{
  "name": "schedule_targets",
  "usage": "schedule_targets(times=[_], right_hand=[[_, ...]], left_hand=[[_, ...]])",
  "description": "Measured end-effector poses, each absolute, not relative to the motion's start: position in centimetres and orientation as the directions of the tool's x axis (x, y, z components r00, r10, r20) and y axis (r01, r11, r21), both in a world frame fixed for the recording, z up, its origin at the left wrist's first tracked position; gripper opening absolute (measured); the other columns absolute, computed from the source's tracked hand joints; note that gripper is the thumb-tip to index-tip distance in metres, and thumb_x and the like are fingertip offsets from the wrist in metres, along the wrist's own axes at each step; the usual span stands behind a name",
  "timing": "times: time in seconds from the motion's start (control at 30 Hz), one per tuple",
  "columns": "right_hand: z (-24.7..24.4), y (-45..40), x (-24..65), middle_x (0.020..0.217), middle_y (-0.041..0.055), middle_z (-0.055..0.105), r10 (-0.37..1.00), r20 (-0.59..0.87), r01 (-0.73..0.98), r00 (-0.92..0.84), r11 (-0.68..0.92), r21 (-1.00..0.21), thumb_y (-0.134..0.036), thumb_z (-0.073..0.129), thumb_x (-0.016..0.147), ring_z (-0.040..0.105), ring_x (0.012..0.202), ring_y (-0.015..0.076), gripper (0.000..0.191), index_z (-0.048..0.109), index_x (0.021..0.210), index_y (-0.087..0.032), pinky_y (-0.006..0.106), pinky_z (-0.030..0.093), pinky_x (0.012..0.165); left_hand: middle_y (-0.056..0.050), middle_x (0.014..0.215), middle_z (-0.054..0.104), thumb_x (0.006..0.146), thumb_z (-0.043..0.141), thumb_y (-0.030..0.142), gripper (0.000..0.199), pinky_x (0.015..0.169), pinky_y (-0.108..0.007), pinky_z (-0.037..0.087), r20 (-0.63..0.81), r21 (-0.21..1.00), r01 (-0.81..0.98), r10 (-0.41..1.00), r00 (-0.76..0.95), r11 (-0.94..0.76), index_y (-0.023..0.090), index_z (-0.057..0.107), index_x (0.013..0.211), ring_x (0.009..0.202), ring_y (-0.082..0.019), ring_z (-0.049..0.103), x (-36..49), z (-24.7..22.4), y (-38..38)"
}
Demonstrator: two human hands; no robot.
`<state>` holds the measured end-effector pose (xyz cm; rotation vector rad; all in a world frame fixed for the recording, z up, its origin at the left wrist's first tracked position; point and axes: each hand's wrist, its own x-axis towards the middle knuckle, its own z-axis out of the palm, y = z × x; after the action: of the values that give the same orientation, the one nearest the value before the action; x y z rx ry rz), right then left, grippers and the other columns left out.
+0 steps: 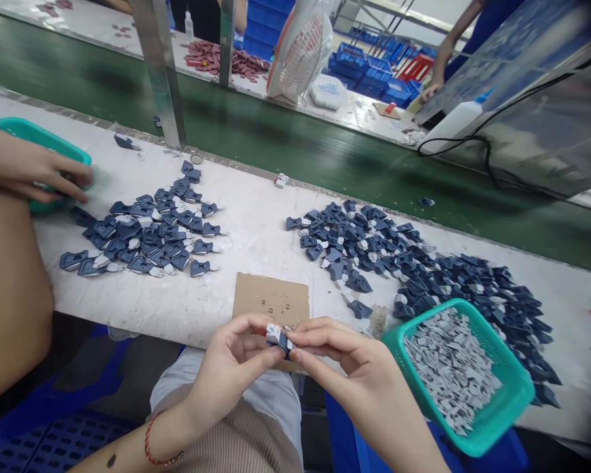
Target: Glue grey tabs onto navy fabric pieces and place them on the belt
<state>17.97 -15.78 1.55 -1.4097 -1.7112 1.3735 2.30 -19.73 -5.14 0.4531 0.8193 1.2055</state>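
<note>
Between my two hands, above the near edge of the table, is a small dark blue and light grey plastic part point(279, 337). My left hand point(231, 358) pinches it from the left with thumb and fingers. From the right, my right hand point(347, 361) closes thumb and fingertips on the same part. Just beyond them lies a piece of brown cardboard point(270, 292) with several tiny metal bits on it. A green basket point(515, 387) full of small grey plastic pieces point(453, 368) stands right of my right hand. Fingers hide some of the held part.
Blue and grey parts lie in a left pile point(148, 230) and a larger right pile point(374, 243). A co-worker's hand point(44, 167) reaches over another green basket point(54, 139) at left. Behind the table runs a green conveyor belt point(256, 138), with a metal post point(160, 72) at its edge.
</note>
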Motion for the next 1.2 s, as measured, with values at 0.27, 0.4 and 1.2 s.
schedule_targets(times=[0.27, 0.4, 1.2], right_hand=[[0.8, -15.5, 18.3, 0.093, 0.0047, 0.07, 0.836, -0.433, 0.108, -0.339, -0.422, -0.9, -0.033, 0.08, 0.073, 0.071, 0.083, 0.0181, 0.013, 0.077, 0.08, -0.022, 0.029, 0.061, 0.072], [0.1, -15.8, 18.2, 0.088, 0.0035, 0.074, 0.842, -0.452, 0.014, -0.294, -0.469, -0.883, -0.033, 0.084, 0.069, 0.072, 0.081, 0.018, 0.016, 0.077, 0.079, -0.023, 0.029, 0.061, 0.073], [-2.5, -14.3, 36.1, 0.1, 0.0122, 0.075, 0.956, -0.072, 0.869, 0.285, -0.29, -0.401, -0.045, 0.049, 0.086, 0.071, 0.076, 0.0273, 0.038, 0.074, 0.098, -0.019, 0.034, 0.054, 0.056]], left_hand=[[-0.003, 0.09, 0.078, 0.072, 0.082, 0.018, 0.019, 0.076, -0.026, 0.06, -0.344, 0.646, -0.677, 0.926, 0.153, 0.352, 0.02, 0.076, 0.09, 0.083, -0.017, 0.073, 2.5, -5.1, -19.7], [-0.004, 0.09, 0.079, 0.077, 0.079, 0.024, 0.024, 0.079, -0.029, 0.06, -0.347, 0.666, -0.645, 0.921, 0.178, 0.375, 0.024, 0.077, 0.101, 0.086, -0.02, 0.073, 2.5, -5.0, -19.7], [-0.013, 0.114, 0.073, 0.072, 0.078, 0.039, 0.055, 0.081, -0.03, 0.054, -0.315, 0.948, -0.049, 0.948, -0.039, 0.313, 0.014, 0.067, 0.119, 0.104, -0.027, 0.064, -1.5, -4.2, -9.5]])
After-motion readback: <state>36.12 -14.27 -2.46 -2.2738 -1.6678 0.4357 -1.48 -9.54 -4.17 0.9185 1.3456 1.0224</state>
